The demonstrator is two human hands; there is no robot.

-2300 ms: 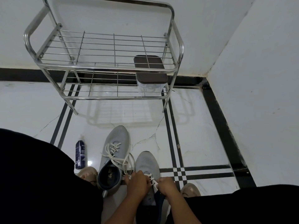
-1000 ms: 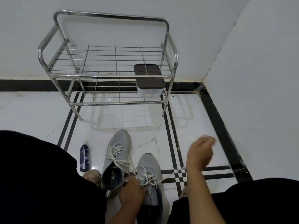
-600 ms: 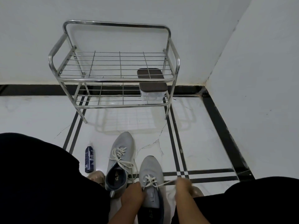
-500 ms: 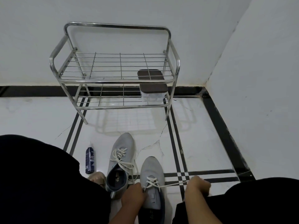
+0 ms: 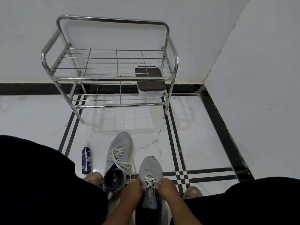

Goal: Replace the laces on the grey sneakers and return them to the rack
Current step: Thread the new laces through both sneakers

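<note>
**Both hands back on the near sneaker's lace**

The white marble floor (image 5: 203,135), crossed by black inlay lines, fills the room's corner. At twelve o'clock a steel two-tier rack (image 5: 112,77) stands against the wall, both wire shelves bare of shoes; a clear box with a dark brown lid (image 5: 150,78) sits on the lower shelf at its right end.

The person's black-clad knees frame the view at nine and three o'clock, with a bare foot showing on each side of the shoes.

The two grey sneakers lie on the floor at six o'clock, in front of the rack and well apart from it, toes pointing toward it. The left sneaker (image 5: 119,156) is farther out, laced loosely, its white lace (image 5: 119,157) slack and trailing toward its neighbour. The right sneaker (image 5: 151,179) lies nearer, between the forearms.

Half a second ago the right hand was out at four o'clock, drawing a lace end taut across the floor. Now the right hand (image 5: 167,187) has come back to the shoe, its grip pinching the white lace (image 5: 150,180) at the eyelets. The left hand (image 5: 134,188) stays on the opposite side, fingers curled on the same lace.

A dark blue spray can (image 5: 86,160) lies on the floor at eight o'clock, just beside the left sneaker, where it lay before.
</note>
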